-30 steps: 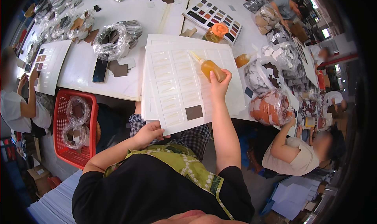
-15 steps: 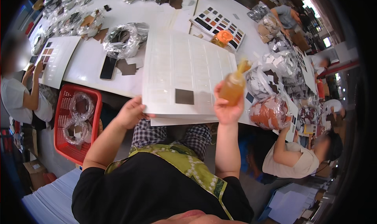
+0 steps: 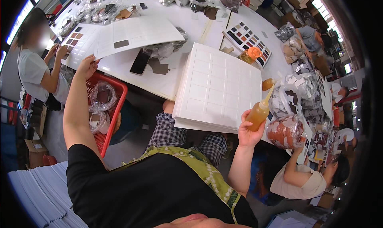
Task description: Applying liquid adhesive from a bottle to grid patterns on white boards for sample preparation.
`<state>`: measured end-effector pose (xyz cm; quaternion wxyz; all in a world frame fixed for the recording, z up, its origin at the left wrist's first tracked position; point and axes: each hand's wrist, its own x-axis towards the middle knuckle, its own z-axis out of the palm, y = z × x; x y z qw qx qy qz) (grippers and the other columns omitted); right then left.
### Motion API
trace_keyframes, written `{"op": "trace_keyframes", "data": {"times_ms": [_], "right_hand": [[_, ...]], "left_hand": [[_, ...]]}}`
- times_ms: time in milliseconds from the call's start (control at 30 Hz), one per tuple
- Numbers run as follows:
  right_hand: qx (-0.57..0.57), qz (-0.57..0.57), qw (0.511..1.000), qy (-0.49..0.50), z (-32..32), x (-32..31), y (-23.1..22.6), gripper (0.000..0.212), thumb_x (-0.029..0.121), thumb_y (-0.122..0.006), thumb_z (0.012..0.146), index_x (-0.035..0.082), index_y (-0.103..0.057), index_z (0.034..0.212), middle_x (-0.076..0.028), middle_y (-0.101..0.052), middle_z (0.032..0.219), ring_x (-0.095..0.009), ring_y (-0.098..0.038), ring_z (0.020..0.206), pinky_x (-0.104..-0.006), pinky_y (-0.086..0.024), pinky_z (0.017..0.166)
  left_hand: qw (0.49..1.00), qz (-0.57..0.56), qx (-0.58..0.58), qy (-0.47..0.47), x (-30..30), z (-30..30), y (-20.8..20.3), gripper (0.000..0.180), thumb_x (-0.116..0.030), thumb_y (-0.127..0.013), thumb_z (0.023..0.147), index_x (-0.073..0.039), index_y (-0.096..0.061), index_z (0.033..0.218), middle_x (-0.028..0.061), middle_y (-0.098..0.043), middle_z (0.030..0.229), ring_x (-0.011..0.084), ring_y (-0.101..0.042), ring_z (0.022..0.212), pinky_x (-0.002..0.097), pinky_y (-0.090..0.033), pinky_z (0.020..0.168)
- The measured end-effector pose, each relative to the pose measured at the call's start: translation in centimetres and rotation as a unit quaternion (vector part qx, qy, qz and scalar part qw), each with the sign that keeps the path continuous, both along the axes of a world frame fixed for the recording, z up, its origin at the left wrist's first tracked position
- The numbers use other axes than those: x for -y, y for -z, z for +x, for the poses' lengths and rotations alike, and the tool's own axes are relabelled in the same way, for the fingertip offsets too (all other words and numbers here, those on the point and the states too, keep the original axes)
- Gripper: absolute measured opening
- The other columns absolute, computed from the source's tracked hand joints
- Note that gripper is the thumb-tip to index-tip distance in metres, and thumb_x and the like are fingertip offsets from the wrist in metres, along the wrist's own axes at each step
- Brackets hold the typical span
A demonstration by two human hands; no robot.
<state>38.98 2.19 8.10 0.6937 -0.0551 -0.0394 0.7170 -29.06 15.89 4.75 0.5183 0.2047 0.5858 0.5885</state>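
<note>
My left hand (image 3: 86, 66) pinches the near corner of a large white card sheet (image 3: 147, 31), raised and slanted over the left part of the table. One dark grey-brown swatch (image 3: 121, 44) sits on that sheet. In my right hand (image 3: 251, 134) is a squeeze bottle (image 3: 258, 114) of amber liquid, its narrow yellowish nozzle tilted up to the right. Between my hands lies a thick stack of white cards (image 3: 223, 88), the top one marked with a grid of blank rectangles. The bottle is beside the stack's right edge, above the table.
A phone (image 3: 140, 62) and loose brown swatches (image 3: 159, 66) lie left of the stack. Behind it are an orange-capped bottle (image 3: 252, 54) and a colour sample card (image 3: 247, 38). Plastic-wrapped swatch bundles (image 3: 285, 130) crowd the right. A red basket (image 3: 123, 93) stands left; co-workers sit both sides.
My left hand has lifted the card with the swatch off the stack and carried it left, uncovering a blank card. My right hand still holds the bottle. The view has shifted.
</note>
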Motion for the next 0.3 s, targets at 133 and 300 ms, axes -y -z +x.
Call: {"op": "trace_keyframes", "data": {"times_ms": [133,300], "right_hand": [[-0.013,-0.031,0.999,0.034,0.7,1.7,1.7,0.037,0.026,-0.058,0.088,0.013,-0.053,0.123,-0.004,-0.051,0.124,-0.023,-0.042,0.116,-0.0285,-0.053,0.070],[0.024,-0.069,0.996,0.054,1.6,4.5,3.1,0.038,0.026,-0.059,0.088,0.014,-0.052,0.123,-0.004,-0.051,0.125,-0.024,-0.042,0.116,-0.0284,-0.053,0.070]], "left_hand": [[0.985,-0.022,-0.056,-0.160,0.2,-0.8,6.7,0.043,-0.009,-0.051,0.087,0.002,-0.039,0.127,0.0130,-0.056,0.093,0.0168,-0.060,0.075,0.0208,-0.048,0.058],[0.782,-0.020,-0.417,-0.463,-0.1,6.4,16.4,0.045,-0.009,-0.058,0.080,0.001,-0.042,0.121,0.0150,-0.056,0.091,0.0217,-0.056,0.074,0.0359,-0.048,0.070]]}}
